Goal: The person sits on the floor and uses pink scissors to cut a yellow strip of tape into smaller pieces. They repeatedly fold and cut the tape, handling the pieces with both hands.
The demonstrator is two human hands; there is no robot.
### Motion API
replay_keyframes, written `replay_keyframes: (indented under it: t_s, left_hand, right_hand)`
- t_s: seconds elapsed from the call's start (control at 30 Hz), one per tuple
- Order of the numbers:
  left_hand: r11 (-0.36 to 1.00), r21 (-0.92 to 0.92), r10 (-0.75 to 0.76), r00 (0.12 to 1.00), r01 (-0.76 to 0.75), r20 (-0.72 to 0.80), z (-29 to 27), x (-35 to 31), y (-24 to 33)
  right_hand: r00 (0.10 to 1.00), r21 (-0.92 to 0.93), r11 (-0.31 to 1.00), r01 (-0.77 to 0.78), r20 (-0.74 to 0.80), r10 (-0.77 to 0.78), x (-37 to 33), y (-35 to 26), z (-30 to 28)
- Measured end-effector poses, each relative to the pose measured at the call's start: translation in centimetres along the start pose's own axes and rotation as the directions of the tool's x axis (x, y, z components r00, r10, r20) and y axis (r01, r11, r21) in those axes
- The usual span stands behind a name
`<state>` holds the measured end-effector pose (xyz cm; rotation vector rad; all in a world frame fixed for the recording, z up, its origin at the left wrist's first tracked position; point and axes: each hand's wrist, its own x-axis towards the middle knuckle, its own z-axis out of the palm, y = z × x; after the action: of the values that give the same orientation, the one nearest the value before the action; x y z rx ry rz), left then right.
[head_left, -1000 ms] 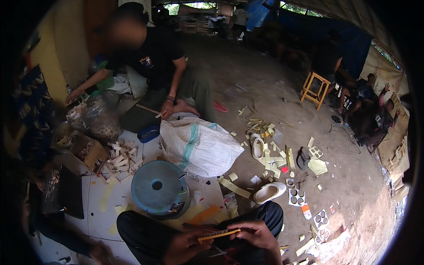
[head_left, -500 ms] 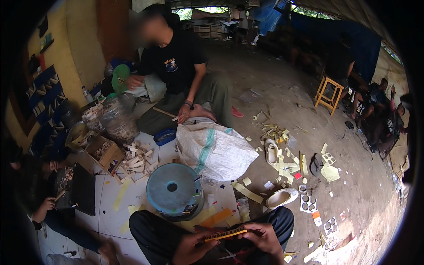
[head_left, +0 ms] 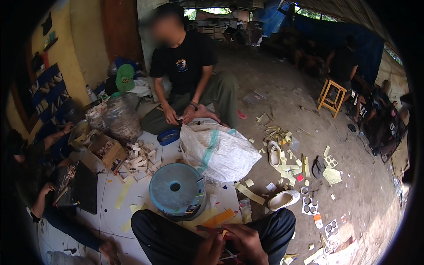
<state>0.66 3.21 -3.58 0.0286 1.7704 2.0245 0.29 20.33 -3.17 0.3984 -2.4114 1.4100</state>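
So right now I've got a thin little strip piece (head_left: 226, 232) pinched over my lap, low in the view. My left hand (head_left: 211, 249) and right hand (head_left: 247, 242) are both curled in tight around it, fingers narrow and closed on the thing, thumbs nearly meeting. It's small and half hidden by my knuckles, so I can't tell exactly what stage that one piece is at.

Just ahead of my fingers there's an orange flat piece (head_left: 217, 218) lying on the floor, and right past that the upturned blue bucket (head_left: 176, 189) with a hole in its middle and a few bits sitting on its edge.

As for progress, I'd guess I'm somewhere in the middle of a long haul. Beyond the bucket and to the left there's a pile of small wooden blocks (head_left: 140, 160) and a cardboard box (head_left: 106, 151) with more in it. Further out from my right hand is a big white sack (head_left: 218, 151), stuffed pretty full. Off to the right the dirt floor is littered with yellowish offcuts (head_left: 282, 167) and punched-out cards (head_left: 309, 205), plus a white sandal (head_left: 285, 199).

Across from me a person in a black shirt (head_left: 187, 62) sits working with their own hands near a blue tray (head_left: 168, 137).
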Motion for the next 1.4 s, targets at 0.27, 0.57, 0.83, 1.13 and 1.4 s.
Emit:
replay_keyframes:
  t_s: [0.27,0.57,0.83,1.13,1.4]
  left_hand:
    - [0.859,-0.451,-0.268,0.963,0.244,0.009,-1.2,0.2,-2.8]
    - [0.601,-0.693,-0.438,0.889,0.399,0.132,-2.5,1.0,-2.2]
    - [0.843,-0.532,-0.240,0.938,0.073,-0.250,-1.9,1.7,-3.2]
    - [0.776,-0.560,-0.049,0.858,-0.290,-0.511,-1.7,3.9,0.3]
    - [0.686,-0.656,0.050,0.920,-0.314,-0.389,-2.5,3.8,-0.2]
  right_hand:
    - [0.998,-0.043,0.999,0.018,-0.054,-0.020,-0.7,2.0,4.0]
    - [0.979,-0.037,0.982,0.185,0.100,-0.180,0.5,1.6,2.9]
    - [0.997,-0.085,0.994,0.075,0.034,-0.072,1.2,1.6,3.8]
    - [0.932,0.560,0.756,-0.338,0.307,0.190,-2.1,2.1,5.1]
    - [0.922,0.614,0.689,-0.386,0.238,0.305,-3.5,4.8,8.5]
